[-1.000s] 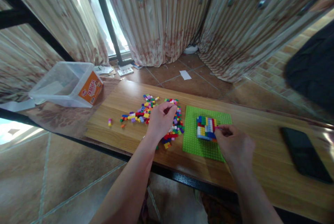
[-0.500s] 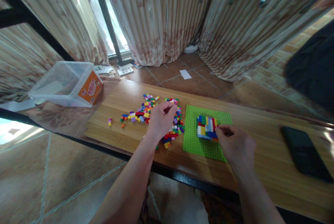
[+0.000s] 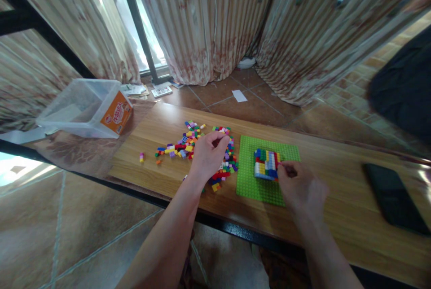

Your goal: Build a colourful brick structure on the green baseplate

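Note:
On the green baseplate (image 3: 247,181) sits a block of building bricks (image 3: 266,163) in red, blue, white, yellow and green. My right hand (image 3: 301,186) is at the block's right edge, thumb and forefinger pinched together. A speck of pink or red shows at those fingertips, too small to name. Above the heap of loose bricks (image 3: 182,147) my left hand (image 3: 208,152) hovers with its fingertips pressed together. Whatever they hold, if anything, is hidden. The hand covers part of the heap.
A clear plastic bin (image 3: 81,109) with an orange label stands beyond the table's left end. A black phone (image 3: 395,199) lies at the right of the wooden table (image 3: 208,212). One small pink and yellow brick piece (image 3: 142,157) lies apart at the left.
My right hand has shifted slightly left, its fingertips staying at the block's right edge. My left hand has hardly moved.

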Demonstrator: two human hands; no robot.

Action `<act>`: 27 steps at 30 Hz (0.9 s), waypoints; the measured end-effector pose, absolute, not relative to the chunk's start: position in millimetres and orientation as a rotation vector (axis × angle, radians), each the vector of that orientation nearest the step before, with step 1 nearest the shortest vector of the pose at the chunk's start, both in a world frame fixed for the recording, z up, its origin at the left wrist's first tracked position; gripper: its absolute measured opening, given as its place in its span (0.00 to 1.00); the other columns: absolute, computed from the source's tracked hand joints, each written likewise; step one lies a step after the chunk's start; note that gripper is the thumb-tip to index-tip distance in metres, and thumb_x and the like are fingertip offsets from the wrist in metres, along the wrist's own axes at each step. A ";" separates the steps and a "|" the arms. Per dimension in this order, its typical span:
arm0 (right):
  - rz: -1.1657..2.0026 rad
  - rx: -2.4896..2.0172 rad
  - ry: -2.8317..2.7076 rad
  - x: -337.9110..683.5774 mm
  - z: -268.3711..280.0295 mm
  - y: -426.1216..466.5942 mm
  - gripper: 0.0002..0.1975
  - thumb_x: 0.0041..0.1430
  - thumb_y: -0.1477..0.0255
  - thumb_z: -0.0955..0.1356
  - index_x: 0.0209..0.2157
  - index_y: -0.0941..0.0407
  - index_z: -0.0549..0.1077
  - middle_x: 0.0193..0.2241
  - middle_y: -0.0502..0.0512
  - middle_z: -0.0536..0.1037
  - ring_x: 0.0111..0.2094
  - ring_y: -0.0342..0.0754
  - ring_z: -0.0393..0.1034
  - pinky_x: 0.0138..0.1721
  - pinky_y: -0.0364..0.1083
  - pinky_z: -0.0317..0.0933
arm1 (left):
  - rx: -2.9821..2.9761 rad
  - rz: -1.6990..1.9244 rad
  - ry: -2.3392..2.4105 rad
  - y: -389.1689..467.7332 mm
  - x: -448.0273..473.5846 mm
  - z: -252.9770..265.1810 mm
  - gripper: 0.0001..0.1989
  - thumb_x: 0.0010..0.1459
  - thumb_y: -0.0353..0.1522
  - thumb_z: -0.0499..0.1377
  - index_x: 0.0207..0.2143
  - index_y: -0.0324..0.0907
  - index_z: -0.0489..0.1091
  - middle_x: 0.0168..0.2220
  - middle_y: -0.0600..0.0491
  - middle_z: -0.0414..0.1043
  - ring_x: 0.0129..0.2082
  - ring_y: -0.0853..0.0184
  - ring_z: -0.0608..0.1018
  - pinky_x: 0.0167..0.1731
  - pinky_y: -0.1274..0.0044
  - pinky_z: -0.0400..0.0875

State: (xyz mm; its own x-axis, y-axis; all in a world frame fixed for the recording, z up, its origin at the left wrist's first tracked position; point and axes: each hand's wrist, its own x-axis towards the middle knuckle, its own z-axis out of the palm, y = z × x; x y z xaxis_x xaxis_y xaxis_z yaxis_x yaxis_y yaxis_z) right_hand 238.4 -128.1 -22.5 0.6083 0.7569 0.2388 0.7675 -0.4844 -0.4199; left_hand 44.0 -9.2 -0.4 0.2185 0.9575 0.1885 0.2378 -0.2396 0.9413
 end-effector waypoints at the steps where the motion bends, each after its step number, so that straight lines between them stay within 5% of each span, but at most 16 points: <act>1: -0.045 -2.346 -1.212 237.8 -22.9 -128.1 0.13 0.56 0.65 0.63 0.32 0.55 0.77 0.30 0.56 0.78 0.32 0.50 0.70 0.34 0.47 0.55 | 1.660 1.079 1.136 -9.2 43.9 -0.6 0.12 0.58 0.34 0.57 0.25 0.39 0.72 0.21 0.58 0.66 0.23 0.73 0.66 0.26 0.79 0.59; 27: -0.075 -2.295 -1.084 234.0 -26.2 -130.1 0.13 0.55 0.64 0.63 0.30 0.56 0.77 0.30 0.57 0.79 0.30 0.51 0.71 0.33 0.48 0.57 | 1.665 1.035 1.153 -13.1 45.1 7.2 0.12 0.58 0.32 0.56 0.22 0.39 0.71 0.19 0.58 0.65 0.22 0.73 0.65 0.26 0.79 0.58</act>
State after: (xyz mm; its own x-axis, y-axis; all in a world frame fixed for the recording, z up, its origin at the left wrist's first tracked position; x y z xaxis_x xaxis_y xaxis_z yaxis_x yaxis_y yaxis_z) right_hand 234.0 -130.1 -26.2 0.6658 0.6872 0.2906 0.7207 -0.4916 -0.4887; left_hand 45.1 -13.1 7.2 0.2355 0.9583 0.1620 0.2646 -0.2237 0.9381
